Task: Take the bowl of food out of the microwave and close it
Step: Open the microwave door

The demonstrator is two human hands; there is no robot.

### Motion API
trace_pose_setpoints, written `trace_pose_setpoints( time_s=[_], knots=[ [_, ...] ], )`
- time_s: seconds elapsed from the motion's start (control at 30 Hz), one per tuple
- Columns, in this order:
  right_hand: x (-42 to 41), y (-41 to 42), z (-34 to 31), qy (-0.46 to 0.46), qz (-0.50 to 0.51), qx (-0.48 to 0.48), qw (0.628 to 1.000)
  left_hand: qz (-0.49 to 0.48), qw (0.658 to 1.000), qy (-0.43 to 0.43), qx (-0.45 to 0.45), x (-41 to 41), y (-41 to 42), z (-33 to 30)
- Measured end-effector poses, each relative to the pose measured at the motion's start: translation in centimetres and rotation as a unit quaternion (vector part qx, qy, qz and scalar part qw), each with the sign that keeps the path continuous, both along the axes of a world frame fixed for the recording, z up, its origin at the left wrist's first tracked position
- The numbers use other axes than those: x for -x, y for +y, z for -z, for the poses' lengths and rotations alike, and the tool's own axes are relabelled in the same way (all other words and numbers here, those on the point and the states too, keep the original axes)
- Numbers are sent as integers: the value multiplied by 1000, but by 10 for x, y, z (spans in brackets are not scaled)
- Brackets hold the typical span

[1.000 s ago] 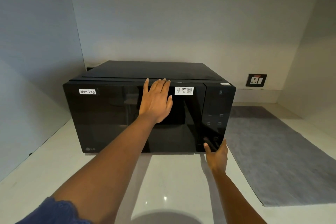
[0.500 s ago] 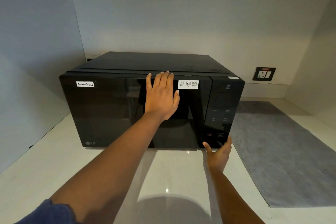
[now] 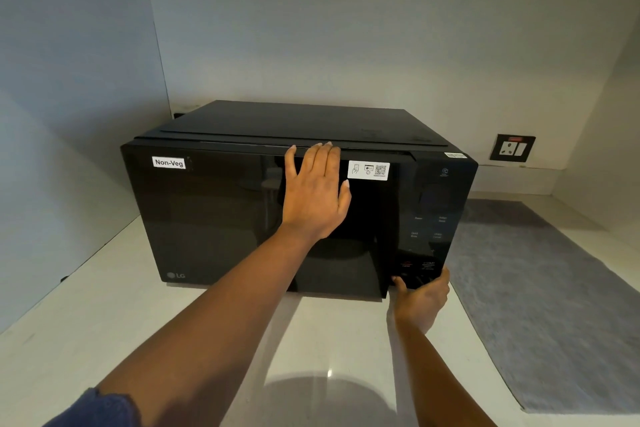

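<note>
A black microwave (image 3: 214,218) with a white "Non-Veg" label stands on the white counter (image 3: 104,322), its dark glass door closed. My left hand (image 3: 315,191) lies flat on the upper middle of the door, fingers together and pointing up to the top edge. At the bottom of the control panel (image 3: 429,229), on the microwave's right side, my right hand (image 3: 420,298) has its thumb and fingers against the lower buttons. The bowl of food is hidden; nothing shows through the dark door.
A grey mat (image 3: 540,288) lies on the counter right of the microwave. A wall socket (image 3: 512,148) sits on the back wall at the right. Walls close in at left, back and right.
The view has come closer to the microwave. My left hand stays flat on the door. My right hand has risen slightly onto the bottom of the control panel.
</note>
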State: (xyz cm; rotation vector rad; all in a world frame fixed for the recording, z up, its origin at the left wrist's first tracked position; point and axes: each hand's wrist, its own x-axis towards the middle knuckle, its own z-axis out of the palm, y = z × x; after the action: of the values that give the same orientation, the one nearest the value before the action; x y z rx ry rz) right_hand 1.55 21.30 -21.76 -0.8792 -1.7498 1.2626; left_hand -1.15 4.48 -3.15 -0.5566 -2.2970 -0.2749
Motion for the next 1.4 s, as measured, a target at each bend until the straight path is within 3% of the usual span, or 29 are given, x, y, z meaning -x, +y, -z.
trace_pose_setpoints(
  time_s=[0.5,0.57,0.7,0.83,1.0,1.4],
  knots=[
    [-11,5,-13,-22,4,-40,999,8,1000,-6,17,-2,-5,-1],
    [-14,5,-32,11,39,-51,998,11,1000,-8,21,-3,-7,-2],
    [-19,-1,-89,189,82,-123,971,16,999,-10,27,-5,-10,-4],
    [-20,-15,-151,255,-24,-273,927,19,999,-13,28,-10,-12,-6],
    [-22,-17,-204,122,-243,-392,879,31,999,9,38,-18,-22,-6],
    [-32,-13,-234,34,-434,-335,836,50,996,71,36,-40,-45,-25]
  ],
)
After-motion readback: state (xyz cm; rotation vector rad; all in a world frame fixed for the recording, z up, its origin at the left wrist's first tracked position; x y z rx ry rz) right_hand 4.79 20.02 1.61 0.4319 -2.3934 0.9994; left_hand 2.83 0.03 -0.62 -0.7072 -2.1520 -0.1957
